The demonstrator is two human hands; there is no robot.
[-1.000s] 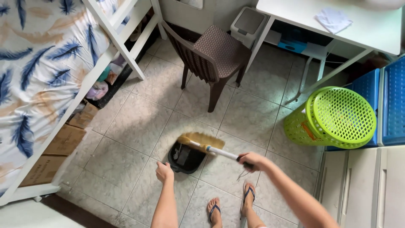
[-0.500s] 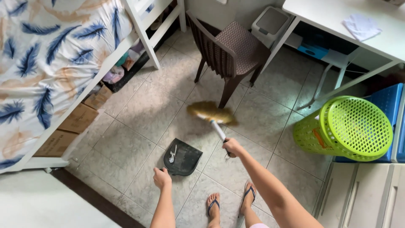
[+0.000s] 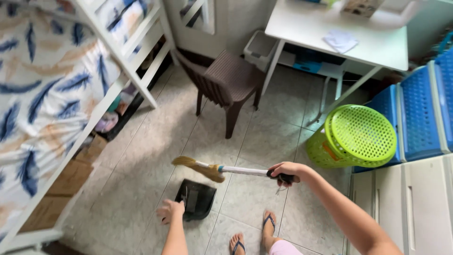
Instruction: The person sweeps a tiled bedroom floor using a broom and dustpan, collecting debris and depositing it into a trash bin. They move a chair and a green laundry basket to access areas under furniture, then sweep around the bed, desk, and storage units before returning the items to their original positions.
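My right hand (image 3: 284,171) grips the black end of a short broom's white handle; the broom (image 3: 210,168) lies level above the floor with its straw bristles pointing left, over the dustpan. My left hand (image 3: 171,210) is low at the near left edge of the black dustpan (image 3: 197,199), at its handle, holding it on the tiled floor. My feet in flip-flops stand just right of the pan.
A brown plastic chair (image 3: 222,82) stands ahead, a white desk (image 3: 337,40) behind it. A green mesh basket (image 3: 354,137) lies tipped at right beside blue drawers (image 3: 420,113) and white cabinets (image 3: 406,208). A white-framed bed (image 3: 61,104) with boxes underneath fills the left.
The broom swung from reaching toward the chair back to a level position over the dustpan, bristles now pointing left. The view shifted; my left hand stays at the pan.
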